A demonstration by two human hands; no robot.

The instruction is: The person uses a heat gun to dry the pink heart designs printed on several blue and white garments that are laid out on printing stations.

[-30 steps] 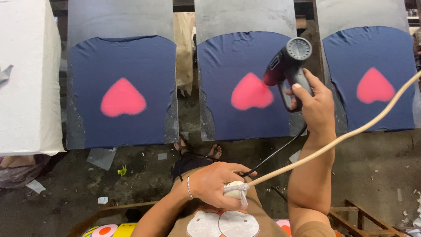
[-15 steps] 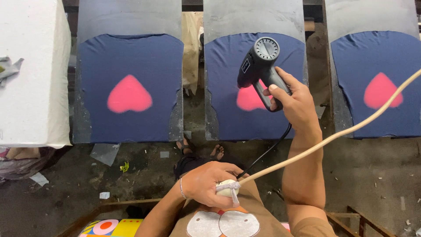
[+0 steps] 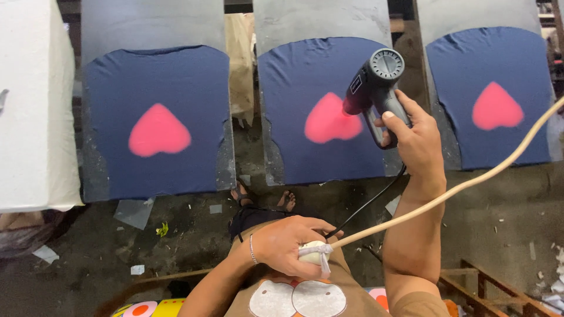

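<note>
Since half a second ago our right hand (image 3: 414, 138) has carried the black heat gun (image 3: 373, 85) a little rightward along the middle navy shirt (image 3: 320, 105), so its nozzle now sits at the right lobe of the pink heart (image 3: 329, 120) instead of above it; our left hand (image 3: 288, 243) has kept its place at our waist.

Our right fingers (image 3: 395, 120) are clamped around the gun's grip, nozzle aimed down at the print. Our left fingers are closed on the cloth-wrapped end of a pale hose (image 3: 446, 191) that runs up and off to the right. A thin black cord (image 3: 370, 205) hangs from the gun toward our body.

We judge the gun rigid and moderately weighty, front-heavy at the barrel, so the handle is the place to hold it, away from the hot nozzle. The hose looks flexible yet springy, best gripped at the wrapped end.

Two more navy shirts, left (image 3: 155, 117) and right (image 3: 490, 94), lie on their own boards with pink hearts. A white cloth (image 3: 32, 105) covers the far-left board. Paper scraps litter the floor (image 3: 194, 223).
</note>
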